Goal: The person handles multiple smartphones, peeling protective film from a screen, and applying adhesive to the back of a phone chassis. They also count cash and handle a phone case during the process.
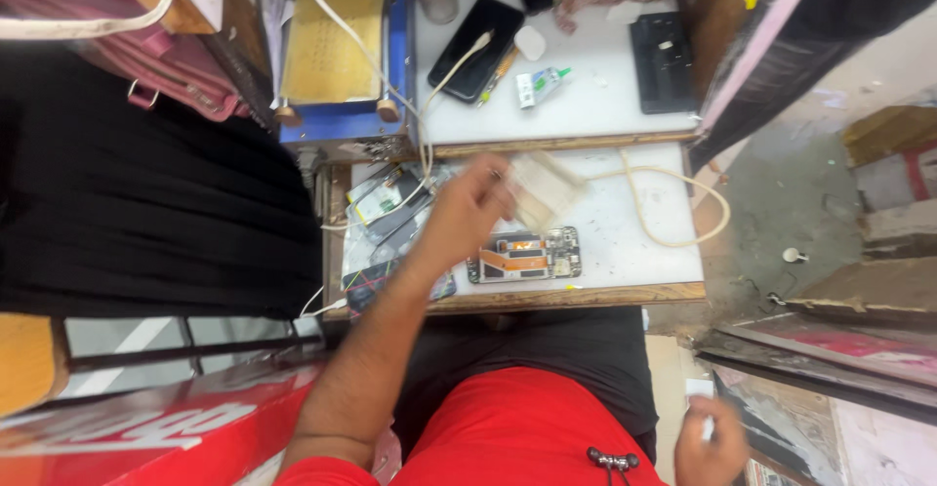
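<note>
1. Left hand (467, 208) – mid-frame, arm reaching up from the bottom centre over the lower white work surface (625, 252). Fingers curled shut around a pale, blurred cloth or pad (543, 186), which sticks out to the right of the fingertips.
2. Pale pad sits just above the opened phone (525, 256) – whether it touches the surface below, cannot tell, too blurred.
3. Opened phone lies flat at centre frame, near the front wooden edge of the lower surface, back cover off, orange-and-metal insides showing. Just below and right of the left hand, not touched by it.
4. Right hand (711, 442) – lower right corner, well apart from the bench, down beside the red shorts (527, 427). Fingers closed on a small white piece (699, 388); what it is, cannot tell.
5. Left of the opened phone: a pile of phone parts and screens (388, 208), partly under the left forearm.
6. Cream cable (673, 208) loops across the right half of the lower surface.
7. Upper shelf, top centre: black phone (475, 47) lying diagonally with a white cable on it, small white-and-green glue bottle (539, 84) just right of it, black rectangular device (664, 61) at the right end.
8. Upper left: blue machine with a yellowish plate (332, 42); pink bag (146, 66) further left.
</note>
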